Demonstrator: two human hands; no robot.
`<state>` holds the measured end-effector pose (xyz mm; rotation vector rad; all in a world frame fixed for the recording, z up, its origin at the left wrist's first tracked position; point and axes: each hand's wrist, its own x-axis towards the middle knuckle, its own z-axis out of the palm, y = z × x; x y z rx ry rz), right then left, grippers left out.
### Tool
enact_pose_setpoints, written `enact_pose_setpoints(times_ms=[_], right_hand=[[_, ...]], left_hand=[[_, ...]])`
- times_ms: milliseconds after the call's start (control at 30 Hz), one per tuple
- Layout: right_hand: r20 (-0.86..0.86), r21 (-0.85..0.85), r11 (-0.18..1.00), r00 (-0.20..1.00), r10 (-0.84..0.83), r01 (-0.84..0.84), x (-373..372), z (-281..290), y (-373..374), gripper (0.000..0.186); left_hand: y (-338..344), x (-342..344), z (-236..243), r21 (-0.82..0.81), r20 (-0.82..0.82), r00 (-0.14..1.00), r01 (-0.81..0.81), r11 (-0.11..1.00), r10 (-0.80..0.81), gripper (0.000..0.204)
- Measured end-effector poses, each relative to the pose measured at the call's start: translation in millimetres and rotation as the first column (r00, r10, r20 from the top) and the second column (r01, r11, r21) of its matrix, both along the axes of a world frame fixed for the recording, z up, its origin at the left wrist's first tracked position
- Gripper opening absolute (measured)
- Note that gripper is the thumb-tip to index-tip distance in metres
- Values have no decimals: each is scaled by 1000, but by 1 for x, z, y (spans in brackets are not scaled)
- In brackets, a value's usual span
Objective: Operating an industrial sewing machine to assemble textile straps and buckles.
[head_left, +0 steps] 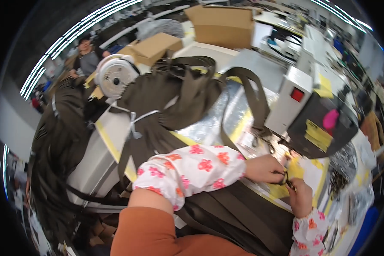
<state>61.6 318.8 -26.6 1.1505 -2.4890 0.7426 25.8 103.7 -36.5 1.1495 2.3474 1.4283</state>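
My left hand (265, 169) and my right hand (301, 198) meet beside the lit needle area of a white sewing machine (289, 102). Both have their fingers pinched around a small dark piece (286, 179), too small and covered to tell its kind. Beneath my arms, wide dark brown webbing straps (230, 213) run down toward my lap. Another webbing strap (248, 81) loops from the big heap of webbing (170, 94) toward the machine. White tape (135, 121) ties part of that heap.
A small white fan (115, 77) stands at the heap's far left. Cardboard boxes (222, 26) sit at the back. More webbing (59, 128) hangs over the left side. Small dark metal-looking parts (338, 181) lie on the right, near clear plastic. Another person (88, 57) is at the far left.
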Motion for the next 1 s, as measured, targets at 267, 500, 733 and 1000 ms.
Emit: enact_pose_setpoints(times_ms=[267,500,733,1000], right_hand=[[671,-541,764,728,141,350,9,-4,-24,21],[779,-443,822,607,155,357,3,-4,-38,35],[863,-501,686,368,347,528,4,2,-24,20],[875,-418,768,441,197,486,9,2,-28,27]], left_hand=[[-7,3,13,-13,-37,977,-209,978,208,21],[18,19,19,43,-377,886,-273,961,269,19],[10,14,15,127,76,948,-316,940,309,18],[7,10,10,127,126,976,-195,973,179,17]])
